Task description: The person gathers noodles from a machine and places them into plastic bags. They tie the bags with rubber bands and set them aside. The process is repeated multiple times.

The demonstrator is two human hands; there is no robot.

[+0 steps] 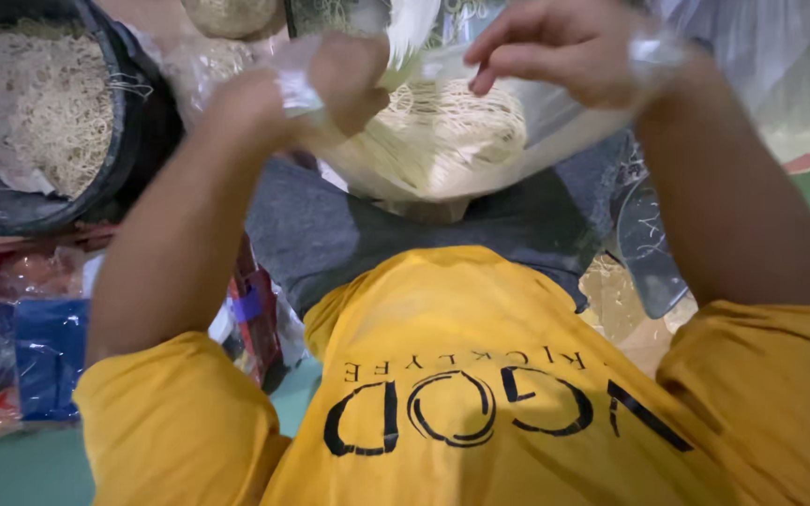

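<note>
Noodles (438, 131) sit in a clear bag (536, 122) pinched between left hand (274, 94) and right hand (555, 47).

both hands work at a clear plastic bag (480, 141) of pale thin noodles (442, 131), held above the person's lap. the left hand (302, 94) pinches the bag's left edge, fingers closed on the film. the right hand (564, 52) grips the bag's top right edge, fingers curled over the plastic. left of the bag stands a dark round tub (119, 141) lined with plastic and holding more loose noodles (39, 103). below the tub, further from the bag, lie blue and red packets (49, 347).
</note>
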